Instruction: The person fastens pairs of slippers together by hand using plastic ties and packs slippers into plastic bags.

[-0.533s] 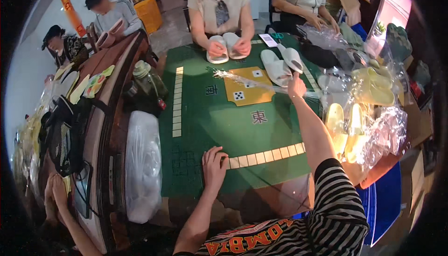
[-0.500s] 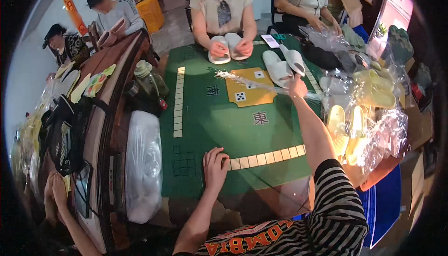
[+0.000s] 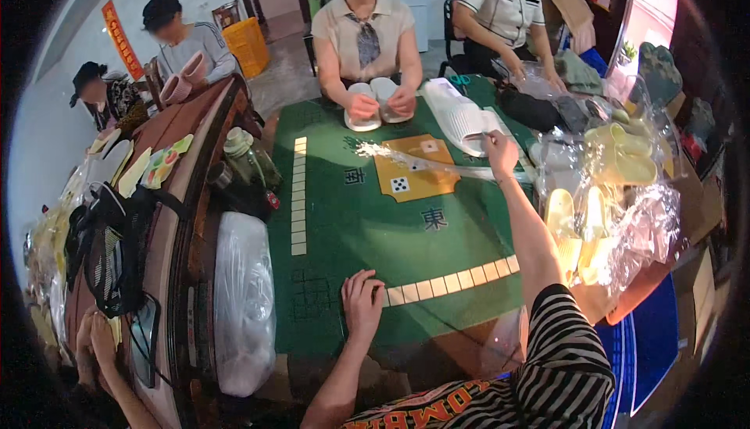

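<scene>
Clear plastic bag (image 3: 426,162) lies stretched across the green table (image 3: 351,226), empty as far as shows, its near end pinched in the closed right hand (image 3: 500,151). Left hand (image 3: 363,304) rests flat, fingers spread, holding nothing, beside a row of tiles (image 3: 453,282). Bagged yellow slippers (image 3: 594,218) pile at the right.

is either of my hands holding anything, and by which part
The right hand grips a clear plastic bag by its near end, stretched out over the green table. The left hand holds nothing; it rests flat on the table.
</scene>
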The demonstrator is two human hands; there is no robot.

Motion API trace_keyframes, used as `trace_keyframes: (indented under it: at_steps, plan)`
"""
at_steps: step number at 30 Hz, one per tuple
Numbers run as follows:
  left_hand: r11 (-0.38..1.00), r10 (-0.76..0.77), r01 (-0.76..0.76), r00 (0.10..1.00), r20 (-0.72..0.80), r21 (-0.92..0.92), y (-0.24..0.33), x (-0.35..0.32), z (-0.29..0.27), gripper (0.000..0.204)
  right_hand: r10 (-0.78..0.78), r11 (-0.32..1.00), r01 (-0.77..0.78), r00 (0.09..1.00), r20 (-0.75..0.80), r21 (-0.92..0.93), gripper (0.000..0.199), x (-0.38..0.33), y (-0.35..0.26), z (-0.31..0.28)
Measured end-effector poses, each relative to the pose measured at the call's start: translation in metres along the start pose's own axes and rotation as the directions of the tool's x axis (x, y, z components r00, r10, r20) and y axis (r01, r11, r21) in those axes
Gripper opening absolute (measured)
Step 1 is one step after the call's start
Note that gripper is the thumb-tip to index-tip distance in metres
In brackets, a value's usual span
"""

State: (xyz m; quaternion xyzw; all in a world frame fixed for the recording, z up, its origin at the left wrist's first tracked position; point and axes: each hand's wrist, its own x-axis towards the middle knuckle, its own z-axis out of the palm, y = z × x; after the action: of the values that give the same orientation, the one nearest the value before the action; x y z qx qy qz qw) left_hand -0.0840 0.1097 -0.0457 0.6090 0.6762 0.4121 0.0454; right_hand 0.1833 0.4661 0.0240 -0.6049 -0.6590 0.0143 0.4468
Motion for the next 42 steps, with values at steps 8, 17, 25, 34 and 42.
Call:
trace_keyframes:
  at_steps: [8,17,25,34,42]
  plan:
    - [0.929,-0.149,0.073,0.971,-0.187,-0.362,-0.009,0.005,-0.001,0.023,-0.172,0.777,-0.159,0.877,0.449,0.609,0.021,-0.171,-0.061,-0.122]
    - [0.632,-0.375,0.394,0.909,0.182,-0.668,-0.021,-0.003,-0.069,0.025,-0.292,0.931,0.106,0.792,0.536,0.35,0.017,-0.299,-0.049,-0.189]
    - [0.983,0.182,-0.141,0.692,0.699,-0.117,0.062,0.031,-0.043,0.089,-0.211,0.952,0.059,0.837,0.505,0.301,0.023,-0.325,-0.056,-0.191]
    - [0.996,0.081,-0.087,0.959,0.272,0.012,0.059,-0.056,-0.026,0.03,-0.148,0.952,-0.002,0.874,0.463,0.308,0.021,-0.317,-0.06,-0.186]
    - [0.947,-0.157,0.207,0.965,0.211,-0.247,0.108,-0.068,-0.094,0.028,-0.165,0.98,0.109,0.914,0.371,0.169,0.015,-0.284,-0.074,-0.203]
